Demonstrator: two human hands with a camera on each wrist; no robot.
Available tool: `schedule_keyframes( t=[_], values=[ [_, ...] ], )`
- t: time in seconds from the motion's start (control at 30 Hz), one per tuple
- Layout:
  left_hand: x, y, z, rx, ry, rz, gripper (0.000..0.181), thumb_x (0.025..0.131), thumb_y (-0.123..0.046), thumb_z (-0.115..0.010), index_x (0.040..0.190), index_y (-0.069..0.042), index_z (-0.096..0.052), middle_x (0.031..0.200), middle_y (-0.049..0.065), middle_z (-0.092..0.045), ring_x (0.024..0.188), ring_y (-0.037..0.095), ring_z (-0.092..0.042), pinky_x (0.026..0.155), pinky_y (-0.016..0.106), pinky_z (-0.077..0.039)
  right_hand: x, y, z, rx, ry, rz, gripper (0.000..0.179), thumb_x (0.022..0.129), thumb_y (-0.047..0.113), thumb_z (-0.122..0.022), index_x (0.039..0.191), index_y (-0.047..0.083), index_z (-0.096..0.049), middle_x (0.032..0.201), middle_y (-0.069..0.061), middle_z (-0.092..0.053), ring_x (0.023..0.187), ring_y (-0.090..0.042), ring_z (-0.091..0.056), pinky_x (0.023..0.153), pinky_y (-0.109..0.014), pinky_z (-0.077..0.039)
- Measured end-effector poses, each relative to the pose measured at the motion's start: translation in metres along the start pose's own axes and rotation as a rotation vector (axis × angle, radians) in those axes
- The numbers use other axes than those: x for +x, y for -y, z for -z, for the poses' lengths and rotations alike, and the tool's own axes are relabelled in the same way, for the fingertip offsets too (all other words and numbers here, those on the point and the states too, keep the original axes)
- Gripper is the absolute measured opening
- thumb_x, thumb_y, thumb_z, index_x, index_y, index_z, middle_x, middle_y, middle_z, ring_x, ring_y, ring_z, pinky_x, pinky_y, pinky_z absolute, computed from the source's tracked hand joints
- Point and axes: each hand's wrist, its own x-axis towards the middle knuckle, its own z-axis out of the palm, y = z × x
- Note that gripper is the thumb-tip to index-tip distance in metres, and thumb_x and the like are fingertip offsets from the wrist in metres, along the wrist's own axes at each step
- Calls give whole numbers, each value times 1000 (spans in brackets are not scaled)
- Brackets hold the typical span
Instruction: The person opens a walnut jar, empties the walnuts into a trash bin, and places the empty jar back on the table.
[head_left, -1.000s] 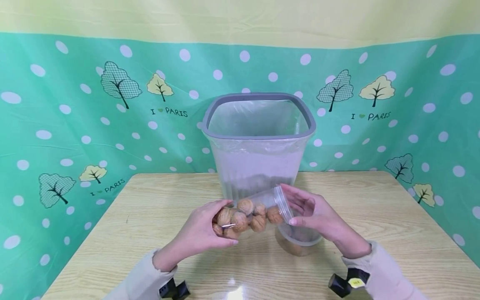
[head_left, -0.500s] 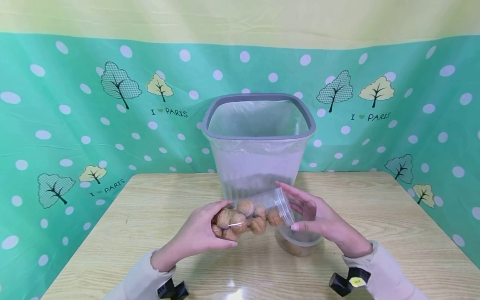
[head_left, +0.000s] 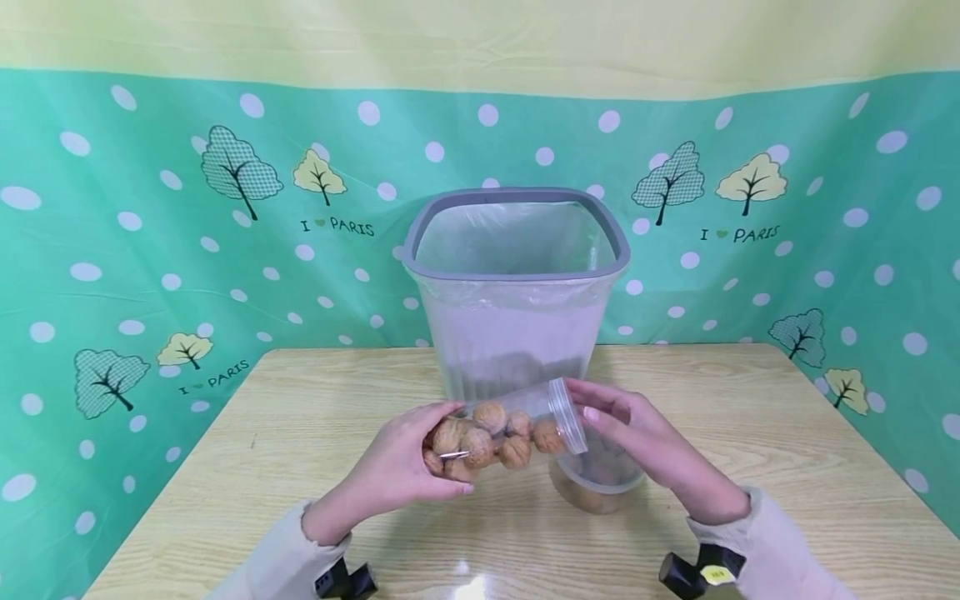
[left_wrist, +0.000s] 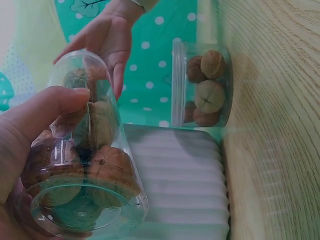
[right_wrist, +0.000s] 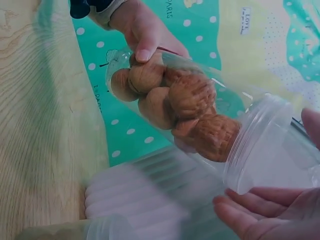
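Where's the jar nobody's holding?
In the head view, right of centre: the short jar stands on the table in front of the bin, just below the right hand in the picture.

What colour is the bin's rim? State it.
The rim is greyish purple; it shows best in the head view.

I watch the left hand [head_left: 397, 458] grip a tilted clear jar [head_left: 536, 402] of walnuts [head_left: 477, 447], its ribbed end raised toward the right hand [head_left: 641, 437] (whether those fingers touch it, I can't tell). Beneath sits a second jar [head_left: 602, 489]; behind, a gray-rimmed, lined bin [head_left: 517, 325] stands on the wooden table [head_left: 315, 417].
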Motion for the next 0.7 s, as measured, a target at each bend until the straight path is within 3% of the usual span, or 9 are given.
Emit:
schedule_keyframes(
  t=[0.1, 0.3, 0.7],
  values=[
    [0, 0, -1, 25, -10, -16, 83, 56, -38, -88, 127, -10, -56, 120, 0, -62, 105, 16, -60, 85, 35, -51, 1, 2, -2, -17, -26, -54, 51, 97, 21, -48, 136, -12, -39, 136, -29, -44, 119, -41, -50, 94, -22, -44],
    [0, 1, -2, 89, -26, -37, 83, 55, -39, -88, 127, -13, -55, 119, -1, -62, 105, 16, -60, 86, 36, -51, 2, 1, -4, -18, -45, -105, 53, 95, 21, -52, 134, -14, -41, 133, -30, -47, 115, -37, -55, 91, -23, -47],
    [1, 2, -5, 118, -23, -54, 84, 54, -38, -89, 125, -8, -56, 116, 2, -64, 103, 18, -61, 83, 38, -52, 0, 1, -4, -70, -39, -94, 58, 93, 22, -59, 132, -16, -40, 135, -31, -45, 116, -37, -54, 94, -26, -45]
  ],
)
